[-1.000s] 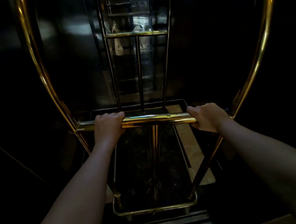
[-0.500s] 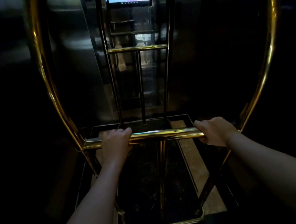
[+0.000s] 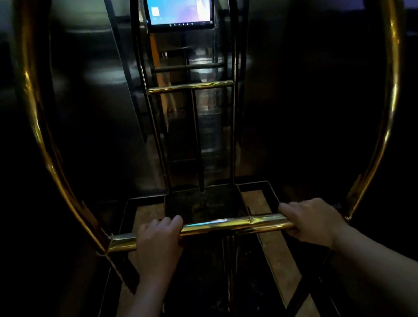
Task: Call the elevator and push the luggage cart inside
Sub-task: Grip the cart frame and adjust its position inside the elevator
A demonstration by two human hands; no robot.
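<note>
A brass luggage cart stands in front of me inside the dark elevator car. Its horizontal handle bar (image 3: 228,226) runs between two curved brass uprights (image 3: 45,144). My left hand (image 3: 158,243) is closed over the bar near its left end. My right hand (image 3: 310,220) grips the bar at its right end. The cart's dark deck (image 3: 204,205) lies below and beyond the bar, with nothing visible on it. The cart's far end frame with a brass crossbar (image 3: 190,87) stands close to the elevator's back wall.
A lit screen (image 3: 178,0) hangs on the reflective metal back wall (image 3: 100,93). Dark side walls close in on both sides. Tan floor tile (image 3: 146,216) with a black border shows beside the cart's deck.
The view has tilted up and moved deeper into the elevator. The screen and back wall have come closer. Both hands have stayed on the bar, and the door sill is out of view.
</note>
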